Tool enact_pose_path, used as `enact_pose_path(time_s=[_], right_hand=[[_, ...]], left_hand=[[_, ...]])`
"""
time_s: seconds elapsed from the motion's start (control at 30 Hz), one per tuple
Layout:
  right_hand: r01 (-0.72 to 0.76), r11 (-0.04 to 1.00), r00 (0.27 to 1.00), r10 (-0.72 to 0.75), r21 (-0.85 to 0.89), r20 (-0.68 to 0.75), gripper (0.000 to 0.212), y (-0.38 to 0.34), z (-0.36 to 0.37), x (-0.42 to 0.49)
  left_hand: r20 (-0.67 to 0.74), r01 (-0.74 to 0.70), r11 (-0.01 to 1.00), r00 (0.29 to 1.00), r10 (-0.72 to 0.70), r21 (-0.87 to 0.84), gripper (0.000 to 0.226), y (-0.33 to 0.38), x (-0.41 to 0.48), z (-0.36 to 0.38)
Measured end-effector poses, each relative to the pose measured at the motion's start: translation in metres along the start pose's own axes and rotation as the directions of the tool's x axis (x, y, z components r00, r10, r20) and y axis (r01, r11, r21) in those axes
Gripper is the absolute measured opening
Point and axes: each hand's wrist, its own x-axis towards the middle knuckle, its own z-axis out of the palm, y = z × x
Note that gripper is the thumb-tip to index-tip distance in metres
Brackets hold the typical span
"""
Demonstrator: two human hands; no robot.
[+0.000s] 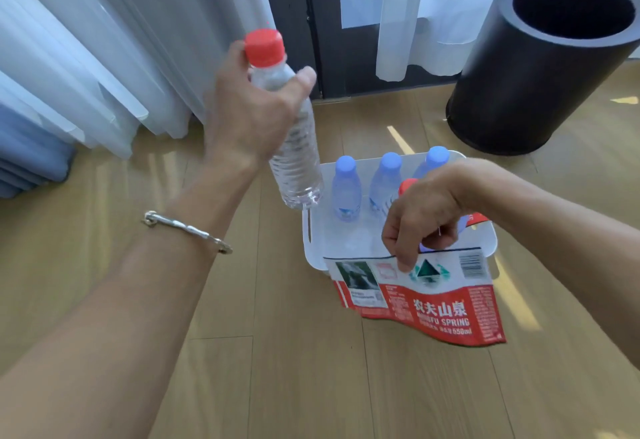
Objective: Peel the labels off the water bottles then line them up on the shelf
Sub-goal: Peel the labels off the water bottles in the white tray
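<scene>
Left forearm (138,300) spans the lower left of the frame and leads up to the left hand (256,116), upper centre, which is wrapped round the shoulder of a red-capped bottle (298,161). This bottle carries no label and is tilted, with its base just above the left rim of the white basket (308,227). Black cylindrical bin (519,92): upper right, on the floor, well apart from both hands. White basket: centre, holding three blue-capped bottles (384,182) in a row and one further red cap (407,185), partly hidden behind the right hand (422,217). Right hand pinches the top edge of the detached red-and-white label (433,296), which hangs free in front of the basket. Status: one bottle peeled. Outstanding, by judgement: discard the label, peel the basket bottles, line all up. No shelf is in view
</scene>
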Motion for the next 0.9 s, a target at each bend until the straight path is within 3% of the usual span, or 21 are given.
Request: enact_pose_path(time_s=[0.17, 0.27, 0.43, 0.6, 0.77, 0.9], right_hand=[[0.05, 0.993, 0.992, -0.036, 0.11, -0.123, 0.027, 0.005, -0.018, -0.017], [0.009, 0.999, 0.958, 0.004, 0.043, -0.285, 0.021, 0.006, -0.024, -0.018], [-0.055, 0.997, 0.852, 0.015, -0.06, -0.523, 0.012, 0.005, -0.027, -0.024], [-0.028, 0.998, 0.66, -0.022, -0.054, -0.751, 0.011, 0.01, -0.04, -0.045], [0.04, 0.999, 0.58, -0.043, -0.024, -0.813, 0.013, 0.02, -0.043, -0.054], [0.186, 0.982, 0.518, -0.126, -0.032, -0.846, 0.008, 0.016, -0.041, -0.052]], left_hand=[[0.17, 0.006, 1.0, 0.985, -0.001, -0.029, 0.027, -0.02, -0.022, 0.025], [0.239, -0.034, 0.999, 0.971, 0.024, 0.038, 0.031, -0.03, -0.036, 0.04], [0.334, 0.015, 0.988, 0.94, -0.067, 0.154, 0.036, -0.046, -0.052, 0.057], [0.444, 0.109, 0.977, 0.877, -0.182, 0.186, 0.039, -0.062, -0.065, 0.064], [0.494, 0.146, 0.964, 0.836, -0.24, 0.22, 0.044, -0.068, -0.078, 0.066], [0.529, 0.118, 0.959, 0.813, -0.242, 0.257, 0.043, -0.067, -0.074, 0.068]])
